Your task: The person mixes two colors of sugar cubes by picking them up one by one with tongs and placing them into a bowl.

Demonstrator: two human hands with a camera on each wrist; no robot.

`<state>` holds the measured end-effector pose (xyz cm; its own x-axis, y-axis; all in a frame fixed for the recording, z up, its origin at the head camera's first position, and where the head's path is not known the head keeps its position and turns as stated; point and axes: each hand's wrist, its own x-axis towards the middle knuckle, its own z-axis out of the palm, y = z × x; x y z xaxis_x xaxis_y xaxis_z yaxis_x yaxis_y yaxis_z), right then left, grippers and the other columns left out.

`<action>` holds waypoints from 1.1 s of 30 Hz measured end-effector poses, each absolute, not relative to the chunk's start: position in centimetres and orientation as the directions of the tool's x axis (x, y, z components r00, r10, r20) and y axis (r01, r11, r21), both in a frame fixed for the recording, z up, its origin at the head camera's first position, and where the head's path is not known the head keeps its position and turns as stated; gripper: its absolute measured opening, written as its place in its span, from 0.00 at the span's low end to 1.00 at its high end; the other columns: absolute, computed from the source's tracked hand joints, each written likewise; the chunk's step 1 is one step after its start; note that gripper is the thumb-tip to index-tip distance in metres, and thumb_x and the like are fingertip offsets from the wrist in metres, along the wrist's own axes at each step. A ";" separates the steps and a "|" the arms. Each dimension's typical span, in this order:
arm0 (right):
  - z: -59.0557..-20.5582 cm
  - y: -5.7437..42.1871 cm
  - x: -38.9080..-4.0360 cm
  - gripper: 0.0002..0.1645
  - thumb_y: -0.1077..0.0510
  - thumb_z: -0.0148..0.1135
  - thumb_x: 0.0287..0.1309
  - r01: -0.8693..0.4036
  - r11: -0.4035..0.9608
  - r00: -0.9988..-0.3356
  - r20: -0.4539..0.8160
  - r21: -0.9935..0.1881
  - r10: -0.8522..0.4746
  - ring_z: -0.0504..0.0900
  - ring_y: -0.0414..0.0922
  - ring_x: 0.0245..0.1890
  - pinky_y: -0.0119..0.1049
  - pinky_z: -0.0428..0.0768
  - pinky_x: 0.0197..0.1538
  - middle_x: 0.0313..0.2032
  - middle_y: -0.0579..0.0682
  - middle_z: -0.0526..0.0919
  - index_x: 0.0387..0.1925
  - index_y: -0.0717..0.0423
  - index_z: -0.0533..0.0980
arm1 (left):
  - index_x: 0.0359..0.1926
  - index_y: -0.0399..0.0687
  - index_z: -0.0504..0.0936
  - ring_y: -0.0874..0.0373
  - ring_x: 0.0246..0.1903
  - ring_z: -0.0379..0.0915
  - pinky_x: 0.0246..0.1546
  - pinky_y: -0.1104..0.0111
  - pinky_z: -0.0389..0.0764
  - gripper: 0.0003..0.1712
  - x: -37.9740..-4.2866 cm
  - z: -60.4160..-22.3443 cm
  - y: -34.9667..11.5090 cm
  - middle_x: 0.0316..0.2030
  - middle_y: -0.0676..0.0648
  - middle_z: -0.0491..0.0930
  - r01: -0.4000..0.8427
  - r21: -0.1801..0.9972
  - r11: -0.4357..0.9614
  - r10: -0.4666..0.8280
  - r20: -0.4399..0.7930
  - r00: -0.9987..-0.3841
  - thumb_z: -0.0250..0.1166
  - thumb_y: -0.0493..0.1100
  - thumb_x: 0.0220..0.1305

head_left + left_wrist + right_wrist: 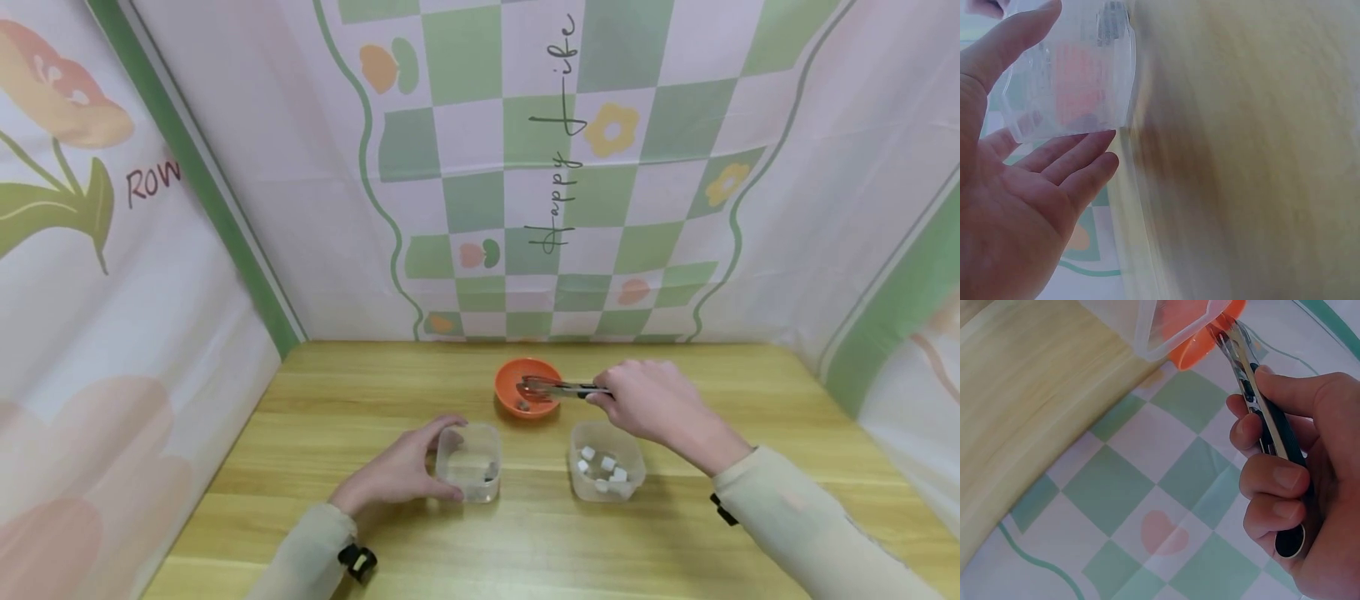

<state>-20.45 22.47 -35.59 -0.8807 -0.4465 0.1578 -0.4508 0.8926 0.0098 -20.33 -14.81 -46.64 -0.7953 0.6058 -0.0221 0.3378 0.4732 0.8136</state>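
Observation:
My right hand grips a pair of metal tongs with dark handles. Their tips reach into an orange bowl, where a small greyish piece lies; whether the tips pinch anything is too small to tell. In the right wrist view, curled fingers wrap the tongs. My left hand holds a clear plastic container from its left side, thumb at the near edge and fingers at the far edge. A dark piece shows inside its right part, also seen in the left wrist view.
A second clear container with several white cubes stands below my right hand, to the right of the held container. All stand on a wooden table. Printed cloth hangs behind the table and at both sides.

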 end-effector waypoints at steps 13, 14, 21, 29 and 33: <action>-35.2 22.6 -19.9 0.17 0.47 0.70 0.69 -0.429 0.903 -0.889 0.180 -0.006 -0.421 0.65 0.40 0.16 0.36 0.61 0.18 0.17 0.40 0.68 0.25 0.45 0.77 | 0.80 0.52 0.62 0.48 0.67 0.72 0.70 0.49 0.69 0.60 -20.3 -46.7 -14.8 0.69 0.44 0.74 0.336 0.818 0.467 0.605 -0.019 -0.796 0.86 0.51 0.50; -35.2 22.6 -19.7 0.15 0.47 0.70 0.69 -0.428 0.904 -0.888 0.187 -0.007 -0.419 0.65 0.40 0.16 0.36 0.61 0.18 0.17 0.40 0.69 0.27 0.45 0.78 | 0.80 0.53 0.62 0.48 0.67 0.72 0.70 0.49 0.69 0.60 -20.3 -46.7 -14.9 0.69 0.44 0.74 0.337 0.817 0.469 0.605 -0.019 -0.796 0.86 0.51 0.50; -35.1 22.3 -18.6 0.15 0.43 0.69 0.69 -0.424 0.905 -0.886 0.209 -0.002 -0.415 0.65 0.39 0.15 0.36 0.62 0.16 0.17 0.39 0.69 0.32 0.47 0.82 | 0.80 0.52 0.62 0.48 0.67 0.72 0.70 0.49 0.69 0.60 -20.2 -46.6 -14.8 0.69 0.44 0.74 0.343 0.811 0.474 0.608 -0.020 -0.793 0.86 0.51 0.51; -34.9 21.9 -17.1 0.16 0.43 0.70 0.67 -0.437 0.899 -0.875 0.250 -0.041 -0.414 0.65 0.39 0.15 0.37 0.63 0.15 0.18 0.38 0.68 0.29 0.46 0.78 | 0.80 0.52 0.62 0.48 0.66 0.73 0.69 0.50 0.71 0.61 -20.2 -46.5 -14.7 0.69 0.44 0.74 0.347 0.810 0.473 0.607 -0.014 -0.795 0.86 0.50 0.49; -34.6 21.6 -16.3 0.15 0.42 0.71 0.66 -0.461 0.886 -0.854 0.289 -0.037 -0.432 0.66 0.37 0.16 0.37 0.64 0.16 0.20 0.37 0.72 0.32 0.47 0.81 | 0.80 0.52 0.62 0.49 0.66 0.73 0.69 0.51 0.71 0.61 -20.2 -46.5 -14.8 0.69 0.44 0.74 0.345 0.814 0.468 0.610 -0.015 -0.793 0.86 0.49 0.50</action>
